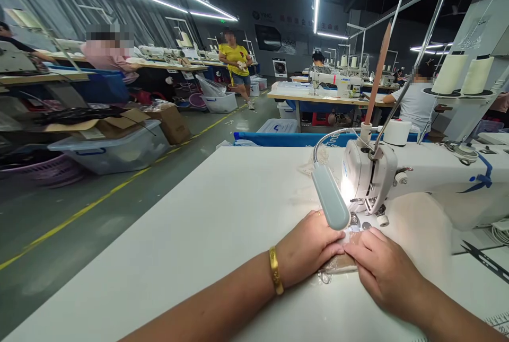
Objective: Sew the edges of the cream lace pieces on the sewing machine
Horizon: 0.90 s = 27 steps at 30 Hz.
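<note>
A small beige piece of fabric (340, 263) with lace-like, sheer edges lies on the white table just in front of the needle area of a sewing machine (366, 172). My left hand (310, 249), with a gold bangle at the wrist, holds its left side; a grey-green lamp head (331, 199) hides some of the fingers. Pressed together on its right side are the fingers of my right hand (387, 262). Both hands' fingertips nearly meet close to the presser foot, whose contact with the fabric is hidden.
Cream thread cones (449, 74) stand behind the machine. Dark scissors or tweezers-like tool (487, 262) and a ruler (499, 323) lie at right. More lace (318, 159) rests beyond the lamp. People work at other machines; a person in yellow (234, 58) stands in the aisle.
</note>
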{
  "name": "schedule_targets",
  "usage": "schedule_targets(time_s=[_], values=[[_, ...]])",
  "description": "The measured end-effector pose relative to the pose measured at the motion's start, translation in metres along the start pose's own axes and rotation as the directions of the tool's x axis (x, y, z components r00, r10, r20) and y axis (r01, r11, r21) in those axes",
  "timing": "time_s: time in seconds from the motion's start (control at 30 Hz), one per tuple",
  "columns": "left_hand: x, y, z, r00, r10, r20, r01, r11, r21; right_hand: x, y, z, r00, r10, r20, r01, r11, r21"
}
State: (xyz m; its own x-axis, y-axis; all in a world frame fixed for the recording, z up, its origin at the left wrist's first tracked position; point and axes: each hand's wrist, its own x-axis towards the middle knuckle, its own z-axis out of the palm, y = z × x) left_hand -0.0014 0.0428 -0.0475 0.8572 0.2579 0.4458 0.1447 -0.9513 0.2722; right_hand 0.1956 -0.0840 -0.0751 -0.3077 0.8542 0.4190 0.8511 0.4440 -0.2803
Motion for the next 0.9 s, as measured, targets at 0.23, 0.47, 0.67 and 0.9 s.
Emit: schedule_targets(time_s=[0.23, 0.47, 0.67, 0.9], values=[[-0.0029, 0.0002, 0.0010, 0.997, -0.011, 0.080, 0.008, 0.999, 0.032, 0.0013, -0.0012, 0.0000, 1.000, 0.002, -0.004, -0.002, 1.000, -0.019], [-0.0028, 0.0017, -0.0014, 0.996, 0.006, 0.085, -0.007, 1.000, 0.008, 0.0004, -0.0020, 0.0000, 1.000, -0.024, 0.003, 0.024, 1.000, -0.002], [-0.0029, 0.0003, -0.0029, 0.996, 0.016, 0.087, -0.016, 1.000, 0.008, 0.0001, -0.0021, 0.0003, 0.999, -0.022, 0.032, 0.022, 1.000, 0.013], [-0.0025, -0.0013, -0.0020, 0.994, 0.035, 0.104, -0.035, 0.999, 0.003, -0.0009, 0.0003, 0.0028, 0.999, -0.007, 0.051, 0.005, 0.999, 0.039]])
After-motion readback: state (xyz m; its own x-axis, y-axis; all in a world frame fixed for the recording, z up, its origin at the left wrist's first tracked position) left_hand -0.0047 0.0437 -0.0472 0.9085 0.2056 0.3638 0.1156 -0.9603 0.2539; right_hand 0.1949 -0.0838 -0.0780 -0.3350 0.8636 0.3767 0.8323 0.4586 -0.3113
